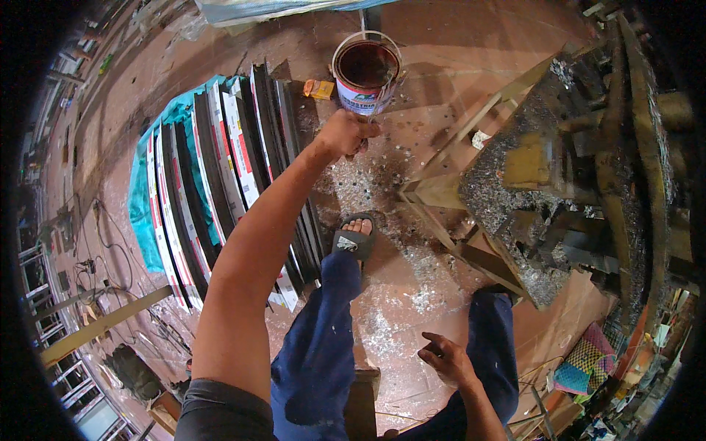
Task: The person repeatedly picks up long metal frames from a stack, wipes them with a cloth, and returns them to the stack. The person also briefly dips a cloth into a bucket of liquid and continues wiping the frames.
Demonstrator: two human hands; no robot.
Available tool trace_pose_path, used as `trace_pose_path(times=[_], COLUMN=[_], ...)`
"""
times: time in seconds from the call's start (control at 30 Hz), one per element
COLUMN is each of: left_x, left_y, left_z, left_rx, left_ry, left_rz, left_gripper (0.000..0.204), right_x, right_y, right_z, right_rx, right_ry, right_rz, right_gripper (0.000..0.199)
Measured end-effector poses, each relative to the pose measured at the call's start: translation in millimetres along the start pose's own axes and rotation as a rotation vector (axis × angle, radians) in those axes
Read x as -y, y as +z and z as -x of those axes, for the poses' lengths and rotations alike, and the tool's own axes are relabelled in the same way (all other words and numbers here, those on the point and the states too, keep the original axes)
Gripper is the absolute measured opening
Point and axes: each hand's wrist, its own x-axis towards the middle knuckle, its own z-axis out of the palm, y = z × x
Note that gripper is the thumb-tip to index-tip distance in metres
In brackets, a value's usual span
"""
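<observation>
My left hand (347, 134) reaches forward with its fingers closed on a small thin object, too small for me to tell what it is. It is just in front of an open paint can (366, 70) holding dark reddish-brown liquid, which stands on the floor. My right hand (447, 360) hangs low by my right knee with fingers loosely spread and nothing in it. My left foot in a dark sandal (354, 239) is planted between the can and my blue trousers (320, 345).
Long dark metal profiles with red-and-white wrapping (213, 176) lie side by side on a blue tarp (140, 198) at the left. A metal stand covered in shavings (529, 184) fills the right. Shavings litter the brown floor (401, 294). A small orange packet (320, 89) lies beside the can.
</observation>
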Motion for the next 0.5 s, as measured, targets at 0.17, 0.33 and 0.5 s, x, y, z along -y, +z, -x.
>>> trace_pose_path(times=[0.17,0.33,0.5], left_x=[-2.2,5.3,13.6], left_y=[9.8,25.8,34.0], left_z=[14.6,11.9,9.3], left_rx=[0.140,0.178,0.106], left_ry=[-0.232,-0.325,-0.350], left_rz=[0.936,1.028,0.911], left_gripper=[0.039,0.041,0.042], right_x=[0.4,2.0,3.3], right_y=[-1.4,-3.9,-4.0], right_z=[-0.4,0.5,1.7], right_rx=[0.002,0.012,0.007], right_ry=[-0.024,-0.011,-0.026], right_rz=[0.019,0.017,0.015], right_gripper=[0.055,0.056,0.056])
